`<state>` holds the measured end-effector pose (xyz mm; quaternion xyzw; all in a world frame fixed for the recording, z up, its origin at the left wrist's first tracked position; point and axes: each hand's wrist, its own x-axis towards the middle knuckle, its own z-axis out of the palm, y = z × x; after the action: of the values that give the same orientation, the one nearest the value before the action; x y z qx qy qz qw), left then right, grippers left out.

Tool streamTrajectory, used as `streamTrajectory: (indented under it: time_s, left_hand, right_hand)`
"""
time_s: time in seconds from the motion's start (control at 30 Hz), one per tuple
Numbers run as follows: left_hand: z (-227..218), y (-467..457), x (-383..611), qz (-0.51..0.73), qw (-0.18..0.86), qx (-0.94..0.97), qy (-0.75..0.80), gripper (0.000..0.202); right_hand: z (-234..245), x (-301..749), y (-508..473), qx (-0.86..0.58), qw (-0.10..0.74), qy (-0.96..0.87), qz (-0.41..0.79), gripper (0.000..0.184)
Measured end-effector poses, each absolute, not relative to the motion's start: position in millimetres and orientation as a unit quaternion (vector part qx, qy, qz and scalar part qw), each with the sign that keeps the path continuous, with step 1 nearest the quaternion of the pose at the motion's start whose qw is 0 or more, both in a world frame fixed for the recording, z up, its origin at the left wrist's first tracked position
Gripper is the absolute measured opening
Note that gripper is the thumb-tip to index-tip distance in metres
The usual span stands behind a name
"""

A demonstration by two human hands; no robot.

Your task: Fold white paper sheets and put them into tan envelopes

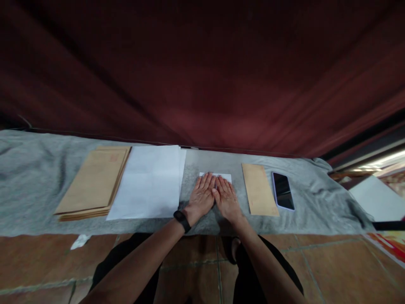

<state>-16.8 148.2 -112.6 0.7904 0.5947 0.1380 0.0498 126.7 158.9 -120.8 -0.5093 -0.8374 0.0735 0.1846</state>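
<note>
Both of my hands press flat, side by side, on a small folded sheet of white paper [224, 175], so only its far edge and corners show. My left hand [202, 194], with a black band on the wrist, lies with fingers stretched forward. Beside it my right hand [227, 200] is flat too, its thumb touching the left hand. Left of them is a stack of large white sheets [148, 181]. A single brown envelope [260, 190] lies to the right of my hands.
A pile of brown envelopes [91, 179] lies at the left on the grey cloth [28, 185]. A phone [283, 191] rests right of the single envelope. Behind the cloth hangs a dark red curtain [202, 84]. A scrap of white tissue [80, 241] is on the tiled floor [38, 257].
</note>
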Motion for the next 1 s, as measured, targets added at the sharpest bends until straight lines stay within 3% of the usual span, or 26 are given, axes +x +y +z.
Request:
streamTrajectory:
  time_s: [0.8,1.0]
  left_hand:
    - [-108.1,136.9,-39.1,0.145,0.068,0.731,0.663,0.06]
    - [-104.6,135.9,-38.7,0.148,0.08,0.73,0.662,0.06]
  right_hand:
    - [-128.6,160.8,170.7,-0.558,0.121,-0.821,0.014,0.057]
    - [-115.4,147.8,166.4,-0.548,0.161,-0.82,0.026,0.056]
